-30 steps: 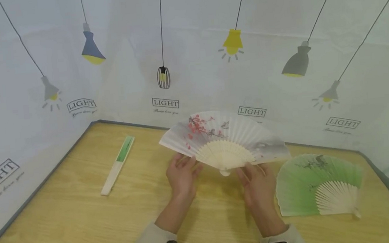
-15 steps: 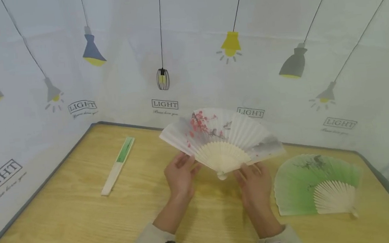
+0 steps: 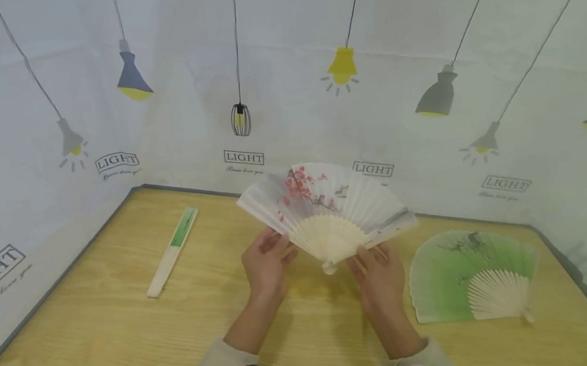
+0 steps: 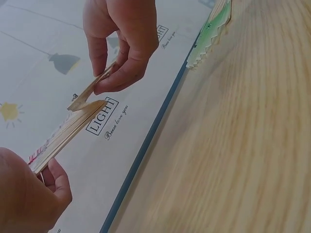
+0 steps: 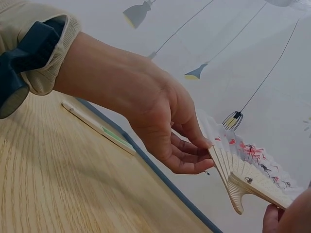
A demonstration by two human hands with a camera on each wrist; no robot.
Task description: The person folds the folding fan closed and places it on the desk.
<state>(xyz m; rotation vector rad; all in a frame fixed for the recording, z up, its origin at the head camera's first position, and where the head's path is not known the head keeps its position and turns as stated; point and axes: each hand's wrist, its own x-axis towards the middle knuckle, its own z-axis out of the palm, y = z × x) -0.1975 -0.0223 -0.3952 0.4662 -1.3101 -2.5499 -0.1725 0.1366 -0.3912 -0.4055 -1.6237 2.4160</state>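
Blossom-printed fan (image 3: 329,236) held up above the wooden table (image 3: 205,310), spread between both hands. Since a second ago its spread looks narrower — right end drawn inward, lower edges rising more steeply from the pivot (image 3: 329,268). For the work in hand this is judged a slight closing, though a mere tilt cannot be ruled out. Left edge pinched by the left hand (image 3: 266,265), right edge by the right hand (image 3: 382,276) — no gap at either grip. Green fan (image 3: 437,295) and folded fan (image 3: 172,253) left lying, unshifted, on either side.
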